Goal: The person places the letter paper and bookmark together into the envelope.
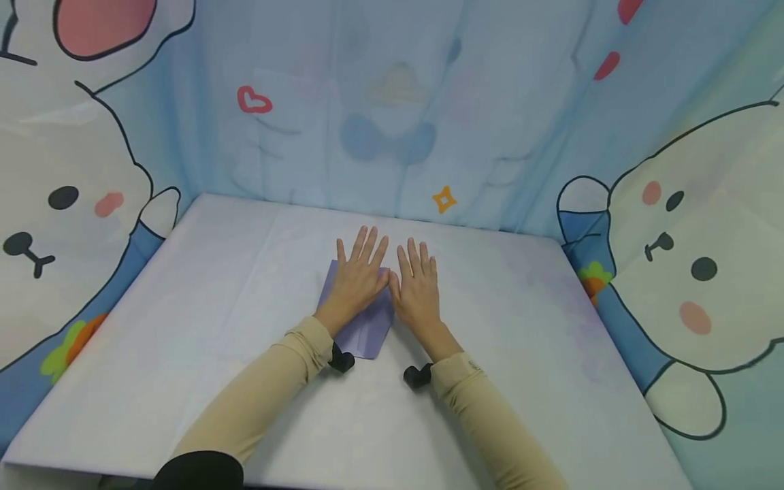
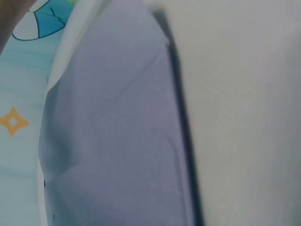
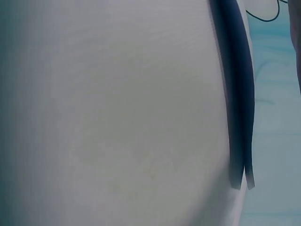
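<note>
A folded sheet of purple paper (image 1: 361,333) lies on the white table, partly hidden under my left hand (image 1: 357,280). That hand is spread over the paper with its fingers straight; whether the palm touches it, I cannot tell. Just beyond the paper's right edge is my right hand (image 1: 418,289), its fingers also straight and nothing in its grasp. The two thumbs come very close together. Creases and a slanted corner show on the purple paper (image 2: 117,117) in the left wrist view. In the right wrist view the paper (image 3: 241,94) appears edge-on, dark, as two layers slightly apart.
The white table (image 1: 520,327) extends around both hands. Behind it hangs a blue curtain (image 1: 490,122) printed with cartoon animals. Small black devices (image 1: 418,376) sit at both wrists, below beige sleeves. A black rounded object (image 1: 198,471) covers part of the table's front edge.
</note>
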A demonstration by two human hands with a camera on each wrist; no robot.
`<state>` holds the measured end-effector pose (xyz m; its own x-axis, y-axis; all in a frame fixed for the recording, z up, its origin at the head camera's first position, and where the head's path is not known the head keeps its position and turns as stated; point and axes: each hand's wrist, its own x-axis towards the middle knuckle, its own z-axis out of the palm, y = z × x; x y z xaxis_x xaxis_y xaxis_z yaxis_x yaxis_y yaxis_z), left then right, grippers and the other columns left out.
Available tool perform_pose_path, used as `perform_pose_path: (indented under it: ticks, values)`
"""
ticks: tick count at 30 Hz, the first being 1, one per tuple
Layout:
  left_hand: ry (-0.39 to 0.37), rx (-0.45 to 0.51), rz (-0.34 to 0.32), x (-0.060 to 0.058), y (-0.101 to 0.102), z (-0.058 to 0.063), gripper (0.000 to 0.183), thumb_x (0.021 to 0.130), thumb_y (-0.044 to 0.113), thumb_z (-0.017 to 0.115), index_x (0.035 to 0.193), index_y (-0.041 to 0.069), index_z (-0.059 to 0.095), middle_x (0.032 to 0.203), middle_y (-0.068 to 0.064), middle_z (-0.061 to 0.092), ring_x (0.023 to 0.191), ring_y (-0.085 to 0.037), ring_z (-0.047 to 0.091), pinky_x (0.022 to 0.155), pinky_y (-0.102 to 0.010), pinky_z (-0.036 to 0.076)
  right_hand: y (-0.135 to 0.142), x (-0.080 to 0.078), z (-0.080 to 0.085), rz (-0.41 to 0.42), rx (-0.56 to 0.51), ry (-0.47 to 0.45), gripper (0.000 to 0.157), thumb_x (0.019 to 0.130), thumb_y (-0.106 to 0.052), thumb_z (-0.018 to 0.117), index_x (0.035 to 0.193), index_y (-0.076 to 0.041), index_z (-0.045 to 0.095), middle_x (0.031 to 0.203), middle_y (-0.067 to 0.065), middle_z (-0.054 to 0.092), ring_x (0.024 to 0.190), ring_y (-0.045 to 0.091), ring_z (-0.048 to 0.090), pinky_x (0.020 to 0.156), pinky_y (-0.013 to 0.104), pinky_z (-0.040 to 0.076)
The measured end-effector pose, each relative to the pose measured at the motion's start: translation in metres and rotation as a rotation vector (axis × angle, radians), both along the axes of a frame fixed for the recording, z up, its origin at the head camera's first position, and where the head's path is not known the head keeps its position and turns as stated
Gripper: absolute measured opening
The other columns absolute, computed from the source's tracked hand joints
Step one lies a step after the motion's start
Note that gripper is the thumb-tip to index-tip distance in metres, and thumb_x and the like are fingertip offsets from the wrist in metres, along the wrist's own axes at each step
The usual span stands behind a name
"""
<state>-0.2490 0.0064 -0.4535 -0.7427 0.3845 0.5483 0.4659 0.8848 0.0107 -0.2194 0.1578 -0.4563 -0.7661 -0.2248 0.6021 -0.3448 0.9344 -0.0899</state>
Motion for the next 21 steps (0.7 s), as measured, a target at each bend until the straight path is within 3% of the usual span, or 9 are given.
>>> perform_pose_path:
  ticks: [5, 9, 14, 17, 21]
  values:
    - [0.002, 0.008, 0.007, 0.003, 0.000, 0.004, 0.063, 0.095, 0.043, 0.044, 0.150, 0.015, 0.028, 0.158, -0.010, 0.020, 0.148, -0.029, 0.010, 0.107, -0.070, 0.017, 0.005, 0.004, 0.004, -0.008, 0.061, 0.025, 0.055, 0.099, -0.033, 0.037, 0.148, -0.008, 0.032, 0.157, 0.014, 0.021, 0.146, 0.036, 0.012, 0.113, 0.058, 0.017]
    - [-0.024, -0.009, 0.014, 0.005, -0.007, 0.007, 0.064, 0.095, 0.043, 0.043, 0.151, 0.017, 0.026, 0.159, -0.010, 0.016, 0.148, -0.029, 0.007, 0.107, -0.070, 0.015, 0.007, 0.006, 0.008, -0.042, 0.102, -0.015, 0.059, 0.098, -0.040, 0.034, 0.150, -0.013, 0.028, 0.160, 0.011, 0.012, 0.148, 0.034, 0.004, 0.114, 0.059, 0.013]
    - [-0.124, -0.015, 0.046, 0.004, -0.018, 0.009, 0.065, 0.097, 0.048, 0.037, 0.153, 0.020, 0.018, 0.160, -0.012, 0.007, 0.148, -0.031, -0.002, 0.106, -0.072, 0.010, 0.011, 0.004, 0.010, -0.090, 0.139, -0.082, 0.065, 0.096, -0.047, 0.037, 0.152, -0.019, 0.022, 0.161, 0.006, 0.001, 0.148, 0.033, -0.001, 0.115, 0.059, 0.007]
    - [-0.183, 0.005, 0.066, 0.005, -0.024, 0.012, 0.067, 0.097, 0.051, 0.034, 0.154, 0.021, 0.015, 0.161, -0.012, 0.003, 0.148, -0.032, -0.007, 0.105, -0.074, 0.008, 0.012, 0.002, 0.011, -0.110, 0.150, -0.078, 0.068, 0.094, -0.050, 0.038, 0.153, -0.020, 0.021, 0.162, 0.006, 0.001, 0.148, 0.034, 0.001, 0.114, 0.061, 0.007]
    - [-0.241, 0.013, 0.080, 0.004, -0.030, 0.015, 0.069, 0.097, 0.055, 0.032, 0.154, 0.023, 0.010, 0.161, -0.010, -0.004, 0.147, -0.031, -0.013, 0.104, -0.074, 0.003, 0.012, 0.002, 0.011, -0.118, 0.142, -0.081, 0.072, 0.092, -0.054, 0.039, 0.153, -0.023, 0.017, 0.161, 0.006, 0.000, 0.148, 0.031, -0.006, 0.113, 0.062, 0.003]
